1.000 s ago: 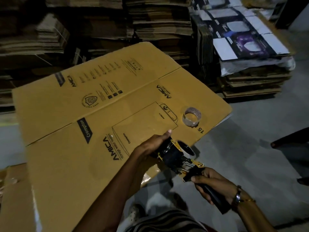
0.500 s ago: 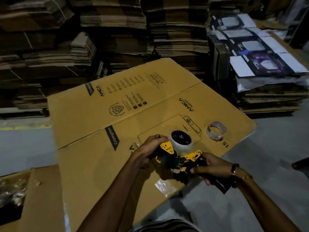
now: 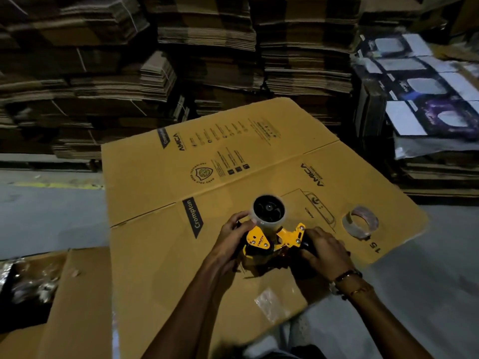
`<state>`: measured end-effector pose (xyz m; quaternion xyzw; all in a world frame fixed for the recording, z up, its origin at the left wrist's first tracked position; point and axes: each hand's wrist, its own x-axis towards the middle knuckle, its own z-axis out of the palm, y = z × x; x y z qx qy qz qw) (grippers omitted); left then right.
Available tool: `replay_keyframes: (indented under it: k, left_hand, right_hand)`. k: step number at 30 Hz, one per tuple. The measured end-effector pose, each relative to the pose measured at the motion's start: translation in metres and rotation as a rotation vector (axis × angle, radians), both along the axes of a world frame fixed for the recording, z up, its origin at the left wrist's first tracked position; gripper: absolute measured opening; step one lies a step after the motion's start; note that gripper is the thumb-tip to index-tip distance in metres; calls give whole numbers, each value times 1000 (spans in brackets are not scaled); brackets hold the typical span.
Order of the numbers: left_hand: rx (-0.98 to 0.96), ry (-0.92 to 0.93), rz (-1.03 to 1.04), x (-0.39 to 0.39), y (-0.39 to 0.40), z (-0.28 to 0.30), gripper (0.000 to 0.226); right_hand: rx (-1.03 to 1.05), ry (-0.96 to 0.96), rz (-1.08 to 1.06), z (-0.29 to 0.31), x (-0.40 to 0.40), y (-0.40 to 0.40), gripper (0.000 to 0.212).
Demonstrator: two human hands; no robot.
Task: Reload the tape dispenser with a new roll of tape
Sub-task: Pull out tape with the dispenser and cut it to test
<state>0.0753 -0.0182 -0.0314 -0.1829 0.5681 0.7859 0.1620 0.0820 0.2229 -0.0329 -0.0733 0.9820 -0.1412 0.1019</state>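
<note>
A yellow and black tape dispenser (image 3: 274,239) is held over a flattened cardboard box (image 3: 160,255). A white tape roll (image 3: 268,215) sits on the dispenser's black hub, its open side facing up. My left hand (image 3: 230,240) grips the dispenser's front end, fingertips touching the roll. My right hand (image 3: 324,251) is closed around the black handle. A thin, nearly bare tape ring (image 3: 360,221) lies on the cardboard to the right of both hands.
Tall stacks of folded cartons (image 3: 207,53) stand behind the box. Printed dark cartons (image 3: 420,84) are piled at the right. An open box with shiny contents (image 3: 28,283) sits at lower left. A scrap of clear film (image 3: 272,301) lies near the cardboard's front edge. Grey floor surrounds.
The dispenser has come up over the cardboard and turned level, with the roll's open side now facing up. Both hands kept their grip. The view shifted right and forward.
</note>
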Motion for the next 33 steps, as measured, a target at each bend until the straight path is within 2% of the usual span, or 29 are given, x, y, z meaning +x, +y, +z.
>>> replay_keyframes:
  k: [4, 12, 16, 27, 33]
  left_hand:
    - [-79, -40, 38, -16, 3, -3, 32]
    - [-83, -103, 240, -56, 37, -14, 15]
    - [-68, -141, 325, -72, 58, -19, 18]
    - [-363, -258, 415, -96, 73, -30, 33]
    - [-348, -255, 439, -109, 65, -36, 40]
  right_hand:
    - [29, 14, 81, -1, -28, 4, 42]
    - [44, -1, 234, 0, -104, 32, 44]
    - [63, -30, 314, -3, -140, 46, 45]
    - [57, -4, 494, -15, -215, 55, 43]
    - [50, -16, 548, -22, -244, 39, 46]
